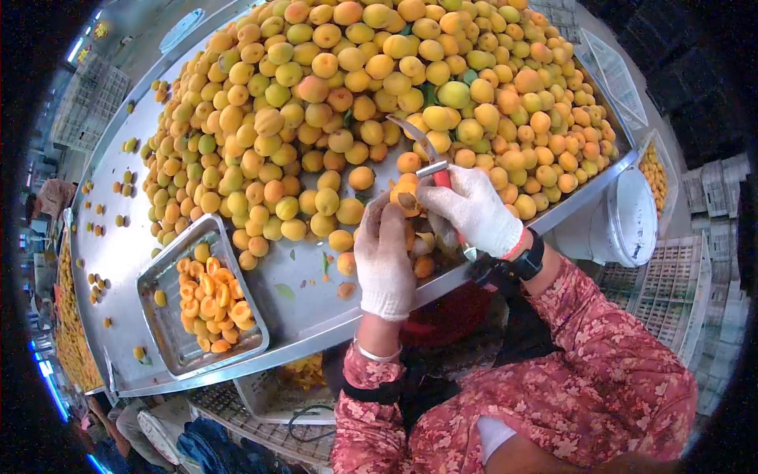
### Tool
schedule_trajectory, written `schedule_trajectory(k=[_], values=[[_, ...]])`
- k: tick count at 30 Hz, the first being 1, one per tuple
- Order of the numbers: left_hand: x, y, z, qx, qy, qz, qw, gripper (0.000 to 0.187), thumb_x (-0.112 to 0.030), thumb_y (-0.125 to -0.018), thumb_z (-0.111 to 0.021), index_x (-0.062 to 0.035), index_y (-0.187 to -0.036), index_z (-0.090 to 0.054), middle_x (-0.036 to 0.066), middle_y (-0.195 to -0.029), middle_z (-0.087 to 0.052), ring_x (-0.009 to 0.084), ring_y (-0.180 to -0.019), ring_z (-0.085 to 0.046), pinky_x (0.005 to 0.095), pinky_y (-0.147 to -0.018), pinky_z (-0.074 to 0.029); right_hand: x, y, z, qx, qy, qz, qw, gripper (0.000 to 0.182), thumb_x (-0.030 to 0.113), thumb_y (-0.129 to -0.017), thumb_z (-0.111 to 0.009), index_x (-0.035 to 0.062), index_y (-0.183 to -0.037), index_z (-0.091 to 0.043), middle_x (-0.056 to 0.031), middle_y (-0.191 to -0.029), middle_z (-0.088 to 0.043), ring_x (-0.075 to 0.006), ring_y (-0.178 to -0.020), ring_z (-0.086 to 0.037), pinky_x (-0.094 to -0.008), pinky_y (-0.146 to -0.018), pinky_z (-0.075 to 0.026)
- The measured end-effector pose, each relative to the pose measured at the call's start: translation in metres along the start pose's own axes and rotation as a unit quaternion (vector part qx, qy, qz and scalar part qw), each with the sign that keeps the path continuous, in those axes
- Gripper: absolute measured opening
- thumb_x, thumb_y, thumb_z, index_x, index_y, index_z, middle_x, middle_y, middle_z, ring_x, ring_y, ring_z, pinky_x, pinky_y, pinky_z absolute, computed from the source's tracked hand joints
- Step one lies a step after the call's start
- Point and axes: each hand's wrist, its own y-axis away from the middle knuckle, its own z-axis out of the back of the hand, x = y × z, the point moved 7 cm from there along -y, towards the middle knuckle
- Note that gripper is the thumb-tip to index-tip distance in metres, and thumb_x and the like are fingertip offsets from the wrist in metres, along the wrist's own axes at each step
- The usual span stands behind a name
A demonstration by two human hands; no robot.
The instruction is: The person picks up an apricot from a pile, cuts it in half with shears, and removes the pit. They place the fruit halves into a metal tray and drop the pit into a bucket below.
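Observation:
My left hand [385,257], in a white knitted glove with darkened fingers, is closed around a cut apricot [406,194] with a brown pit showing. My right hand [474,209], gloved too, grips the red handle of a curved knife [442,178]. The knife's hooked blade points up and left over the fruit, and the right fingertips are beside the cut apricot. A big heap of whole apricots [316,103] lies beyond both hands. Left of my left hand is a metal tray [166,336] holding orange apricot halves [209,296].
The fruit lies on a metal table [118,261] with a raised near edge. A white bucket [632,217] stands at the right, by plastic crates [659,272]. Below the table edge is a white bin [272,399]. Loose apricots [122,188] dot the table's left side.

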Motion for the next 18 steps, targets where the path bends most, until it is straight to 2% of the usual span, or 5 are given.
schedule_trajectory(k=[1,4,12,15,18], values=[[0.014,0.002,-0.001,-0.023,0.163,0.114,0.98,0.027,-0.015,-0.095,-0.053,0.0051,-0.113,-0.058,0.015,-0.11,-0.061,0.0254,-0.097,-0.062,0.035,-0.085,-0.049,0.002,0.0,-0.001,-0.007,0.032,0.024,0.999,0.024,0.025,-0.091,-0.064,0.0015,-0.097,-0.066,-0.0022,-0.067,-0.062,-0.0067,-0.06,-0.056,-0.0245,-0.054,-0.045],[0.009,0.002,0.002,-0.008,0.138,0.084,0.987,0.029,-0.017,-0.1,-0.047,0.0038,-0.117,-0.058,0.009,-0.104,-0.063,0.0145,-0.094,-0.058,0.0284,-0.085,-0.047,0.008,0.002,-0.003,-0.001,0.037,0.043,0.998,0.025,0.023,-0.092,-0.065,0.0004,-0.101,-0.068,-0.0016,-0.076,-0.065,-0.0057,-0.068,-0.057,-0.0237,-0.059,-0.047],[0.015,0.009,0.0,-0.03,0.153,0.116,0.981,0.026,-0.013,-0.097,-0.049,0.0034,-0.113,-0.06,0.011,-0.102,-0.064,0.0164,-0.092,-0.06,0.0289,-0.083,-0.048,0.012,0.006,-0.007,0.044,0.003,0.04,0.998,0.026,0.021,-0.094,-0.061,-0.0012,-0.105,-0.067,0.0004,-0.086,-0.067,-0.0048,-0.079,-0.056,-0.0225,-0.069,-0.048],[0.014,0.009,0.004,-0.039,0.12,0.094,0.988,0.024,-0.011,-0.096,-0.049,0.0033,-0.111,-0.061,0.013,-0.101,-0.064,0.0181,-0.09,-0.06,0.0289,-0.084,-0.047,0.011,0.009,-0.008,0.036,0.026,0.091,0.995,0.025,0.023,-0.095,-0.059,-0.0006,-0.101,-0.065,0.0008,-0.079,-0.064,-0.0043,-0.069,-0.055,-0.022,-0.061,-0.046],[0.016,0.01,0.006,-0.047,0.104,0.086,0.99,0.024,-0.011,-0.096,-0.049,0.0032,-0.11,-0.062,0.013,-0.1,-0.064,0.0186,-0.091,-0.06,0.0297,-0.085,-0.047,0.0,0.014,-0.013,0.04,-0.088,-0.029,0.995,0.023,0.025,-0.095,-0.058,0.0018,-0.095,-0.062,0.0026,-0.071,-0.058,-0.0038,-0.058,-0.051,-0.0215,-0.05,-0.041]])
